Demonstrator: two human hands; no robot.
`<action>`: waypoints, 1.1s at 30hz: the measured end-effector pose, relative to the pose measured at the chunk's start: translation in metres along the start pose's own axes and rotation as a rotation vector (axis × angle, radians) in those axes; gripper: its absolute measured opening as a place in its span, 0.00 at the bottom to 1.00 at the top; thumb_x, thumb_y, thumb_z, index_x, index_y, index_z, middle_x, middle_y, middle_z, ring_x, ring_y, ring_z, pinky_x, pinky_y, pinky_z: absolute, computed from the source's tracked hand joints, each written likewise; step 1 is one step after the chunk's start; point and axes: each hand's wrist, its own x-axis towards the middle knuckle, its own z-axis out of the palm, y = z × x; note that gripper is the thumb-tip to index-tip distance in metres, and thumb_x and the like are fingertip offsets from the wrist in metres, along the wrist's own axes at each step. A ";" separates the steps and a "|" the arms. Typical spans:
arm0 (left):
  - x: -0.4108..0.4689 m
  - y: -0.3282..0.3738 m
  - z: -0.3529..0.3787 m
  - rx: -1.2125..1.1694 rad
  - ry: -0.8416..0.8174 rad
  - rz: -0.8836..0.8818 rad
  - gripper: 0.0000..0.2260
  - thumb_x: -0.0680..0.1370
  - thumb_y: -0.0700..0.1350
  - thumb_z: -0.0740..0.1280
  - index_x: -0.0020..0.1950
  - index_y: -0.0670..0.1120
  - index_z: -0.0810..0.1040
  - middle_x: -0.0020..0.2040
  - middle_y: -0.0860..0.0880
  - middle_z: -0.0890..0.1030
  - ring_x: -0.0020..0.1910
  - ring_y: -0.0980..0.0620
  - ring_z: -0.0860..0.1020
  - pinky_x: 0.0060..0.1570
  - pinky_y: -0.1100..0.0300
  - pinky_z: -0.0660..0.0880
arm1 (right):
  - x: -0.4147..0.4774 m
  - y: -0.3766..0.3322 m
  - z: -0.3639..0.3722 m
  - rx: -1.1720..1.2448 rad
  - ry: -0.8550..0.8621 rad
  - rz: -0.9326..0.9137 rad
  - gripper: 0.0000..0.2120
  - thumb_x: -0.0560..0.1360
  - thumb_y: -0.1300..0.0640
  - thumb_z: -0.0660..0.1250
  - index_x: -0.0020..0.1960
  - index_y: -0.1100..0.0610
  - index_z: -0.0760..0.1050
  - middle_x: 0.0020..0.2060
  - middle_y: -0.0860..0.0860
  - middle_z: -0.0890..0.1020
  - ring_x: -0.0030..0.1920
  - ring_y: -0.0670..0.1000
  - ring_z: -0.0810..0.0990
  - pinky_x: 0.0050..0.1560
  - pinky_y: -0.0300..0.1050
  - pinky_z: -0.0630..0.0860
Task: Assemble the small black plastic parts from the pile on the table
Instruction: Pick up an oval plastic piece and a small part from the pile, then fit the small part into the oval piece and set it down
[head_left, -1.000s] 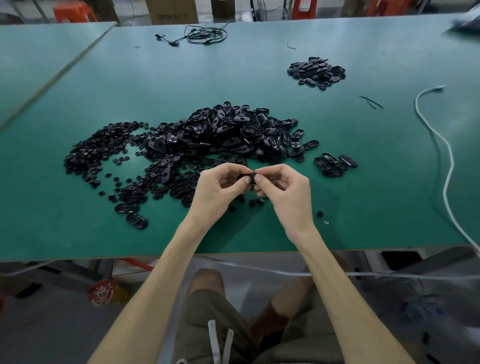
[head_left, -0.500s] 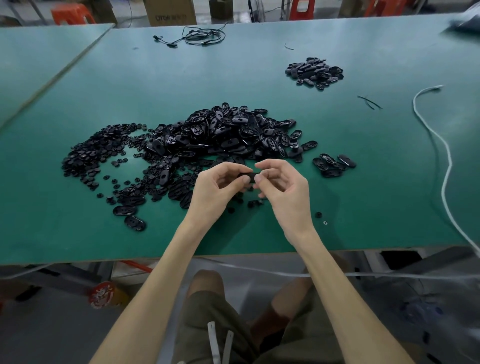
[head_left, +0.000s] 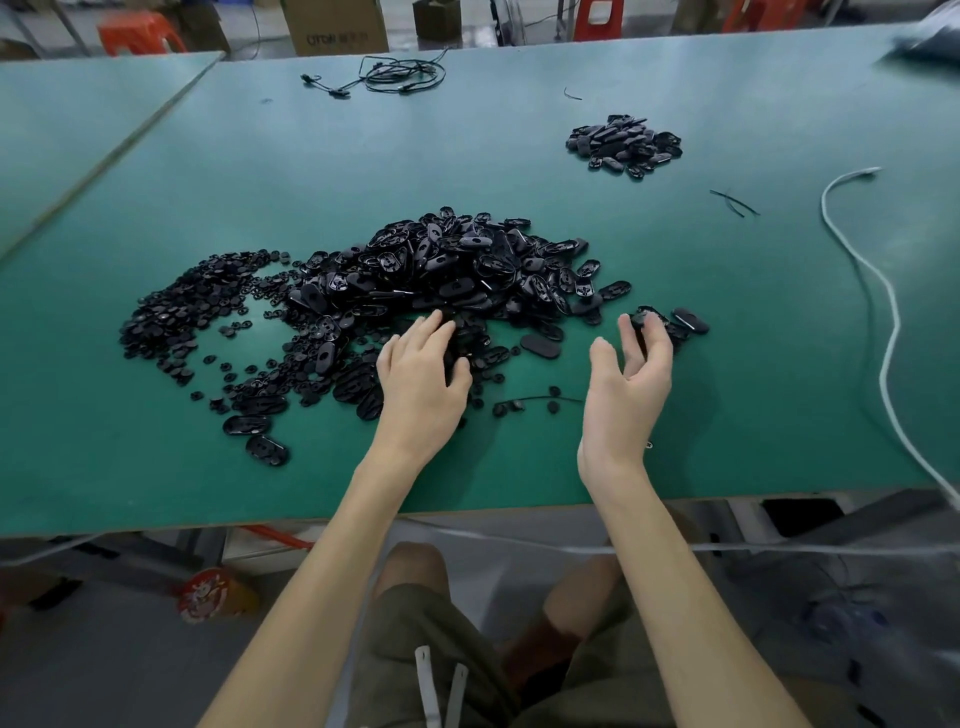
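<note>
On the green table (head_left: 156, 483) we count three groups of small black plastic parts. One large pile (head_left: 441, 270) lies in the middle. One small heap (head_left: 623, 145) sits far to the right, well apart from it. One little cluster (head_left: 688, 325) lies just right of the big pile's near edge. The left side of the large pile thins out into a spread of tiny round pieces (head_left: 171, 317), while its centre is stacked with larger oval shells. Two of those shells (head_left: 257, 436) lie loose at the near left, and one more oval shell (head_left: 540, 345) lies between the hands.

We see two bare hands over the near half of the table. The left hand (head_left: 421, 379) is palm down, its fingers stretched forward into the near edge of the large pile and resting among the parts; we cannot tell whether they pinch any. The right hand (head_left: 628, 384) is turned palm inward, fingers loosely spread and relaxed, its fingertips right at the little cluster.

One white cable (head_left: 891, 312) trails along the right side. One coiled black cable (head_left: 400, 78) lies at the far edge. A second green table (head_left: 78, 119) adjoins on the left.
</note>
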 end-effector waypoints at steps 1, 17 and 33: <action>0.000 0.000 0.001 0.006 0.002 0.000 0.21 0.85 0.44 0.63 0.78 0.43 0.70 0.81 0.48 0.66 0.81 0.50 0.59 0.79 0.55 0.45 | -0.001 -0.001 0.000 -0.024 -0.013 -0.005 0.30 0.81 0.67 0.63 0.81 0.56 0.62 0.74 0.48 0.72 0.69 0.33 0.73 0.48 0.23 0.73; -0.003 0.001 -0.002 -0.157 0.171 -0.025 0.07 0.84 0.44 0.67 0.57 0.44 0.82 0.59 0.51 0.79 0.62 0.52 0.73 0.72 0.49 0.64 | -0.012 -0.012 0.003 -0.178 -0.199 -0.244 0.41 0.80 0.69 0.64 0.84 0.42 0.52 0.84 0.38 0.42 0.82 0.41 0.54 0.78 0.48 0.67; -0.004 0.001 -0.004 -0.449 0.297 -0.097 0.03 0.83 0.45 0.66 0.50 0.52 0.76 0.45 0.55 0.80 0.42 0.63 0.76 0.44 0.72 0.71 | -0.015 -0.008 0.007 -0.520 -0.476 -0.325 0.14 0.80 0.60 0.70 0.64 0.50 0.83 0.60 0.41 0.83 0.65 0.44 0.75 0.67 0.45 0.74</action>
